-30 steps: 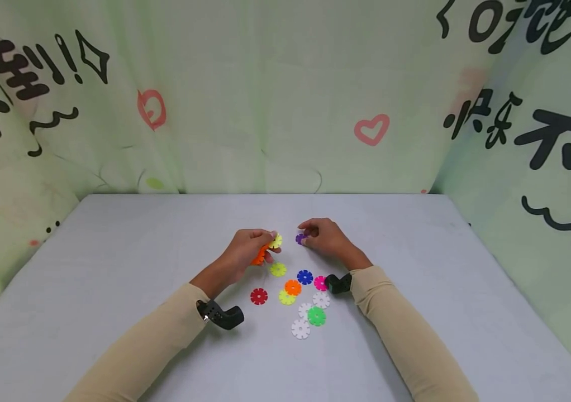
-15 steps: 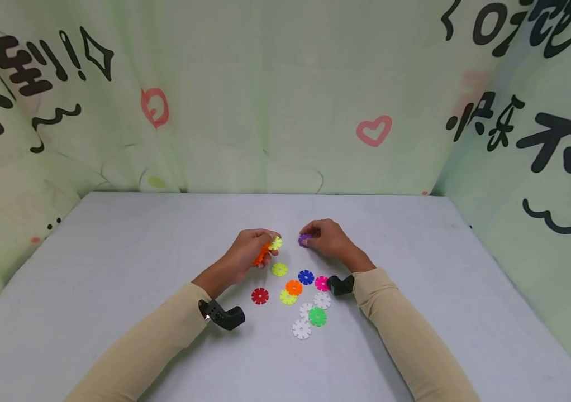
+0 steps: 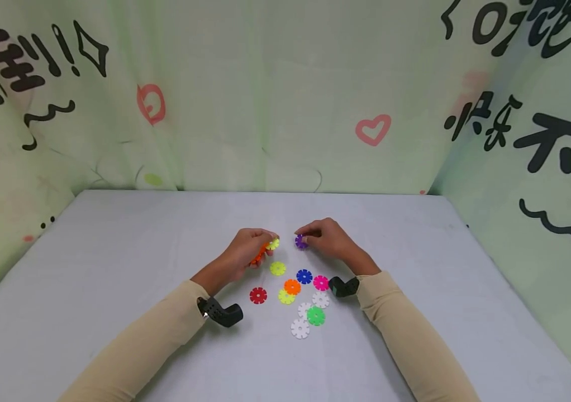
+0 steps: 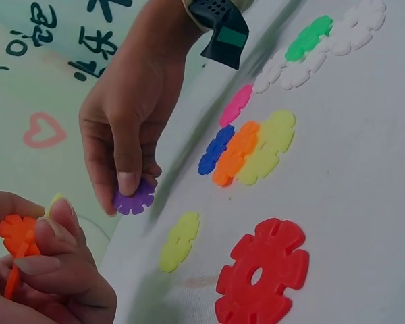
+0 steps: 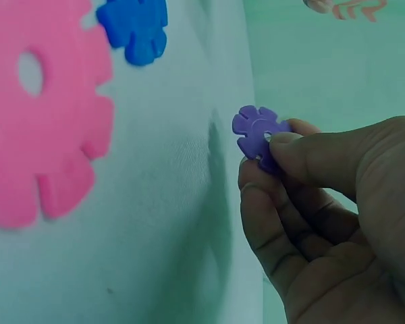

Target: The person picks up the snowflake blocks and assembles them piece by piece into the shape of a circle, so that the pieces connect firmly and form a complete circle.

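Discs point(image 3: 292, 287) loose on white tabletop point(image 3: 235, 368) near both hands point(image 3: 242, 248) point(image 3: 329, 238)

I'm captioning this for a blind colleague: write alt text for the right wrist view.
A right hand pinches a small purple notched disc. On the left, a pink disc and a blue disc, both cut off by the frame, lie on a pale table.
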Demonstrator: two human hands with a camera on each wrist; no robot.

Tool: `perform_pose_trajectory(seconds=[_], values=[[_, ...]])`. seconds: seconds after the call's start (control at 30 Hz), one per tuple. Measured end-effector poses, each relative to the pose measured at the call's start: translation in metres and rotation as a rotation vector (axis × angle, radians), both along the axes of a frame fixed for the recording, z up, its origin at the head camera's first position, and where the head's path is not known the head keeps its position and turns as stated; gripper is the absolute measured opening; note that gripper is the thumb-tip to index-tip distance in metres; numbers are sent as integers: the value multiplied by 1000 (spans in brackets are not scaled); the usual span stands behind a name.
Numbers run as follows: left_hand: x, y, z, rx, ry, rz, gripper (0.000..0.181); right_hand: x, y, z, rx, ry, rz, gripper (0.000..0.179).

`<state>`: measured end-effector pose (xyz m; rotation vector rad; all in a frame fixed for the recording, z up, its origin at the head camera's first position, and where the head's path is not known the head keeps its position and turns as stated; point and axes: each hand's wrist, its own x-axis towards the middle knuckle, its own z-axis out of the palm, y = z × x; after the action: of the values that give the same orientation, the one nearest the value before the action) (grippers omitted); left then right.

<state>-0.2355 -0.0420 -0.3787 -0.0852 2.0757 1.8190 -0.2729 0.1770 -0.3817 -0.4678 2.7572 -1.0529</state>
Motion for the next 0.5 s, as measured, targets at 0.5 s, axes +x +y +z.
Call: perform_pose_trajectory(seconds=[0.5], values=[[-2, 2, -3, -41, 18, -4, 31, 12, -6, 4, -93, 33, -43, 21]])
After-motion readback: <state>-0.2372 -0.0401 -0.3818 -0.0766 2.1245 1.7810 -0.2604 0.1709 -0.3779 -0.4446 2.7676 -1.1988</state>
